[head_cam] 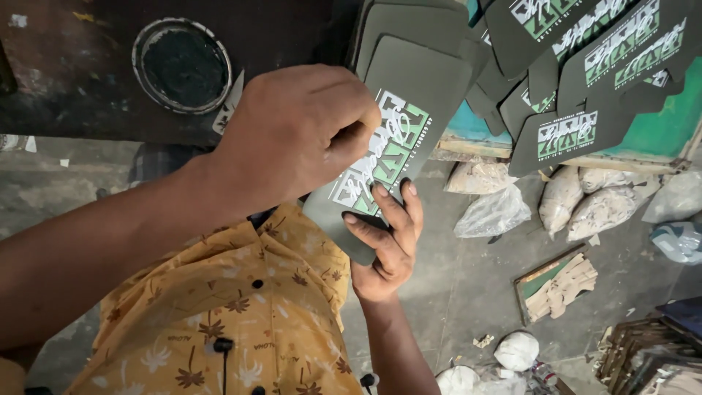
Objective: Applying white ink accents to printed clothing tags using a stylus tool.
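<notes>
At the far left sits a round tin (183, 64) of dark ink or paint on a stained dark counter (66, 80), within easy reach of where we work. Moving right, our left hand (296, 135) is curled into a loose fist over a flat dark-green foam sheet (409, 102), its fingers (351, 121) closed and pressing at the edge of the white-and-green printed patch (384, 157), seemingly to rub or steady it. Whether they pinch anything small there we cannot tell. Just below, our right hand (386, 245) props the near end of the sheet from underneath, fingers spread half open with the tips lying on the print, so the limp, matte piece stays flat. It rests tilted over our yellow patterned shirt (241, 322). Further right, more printed sheets (585, 80) of the same rounded shape overlap on a teal surface (658, 124), probably spread so the prints dry. Below them, crumpled plastic bags (578, 201) lie on the grey concrete floor (468, 292).
</notes>
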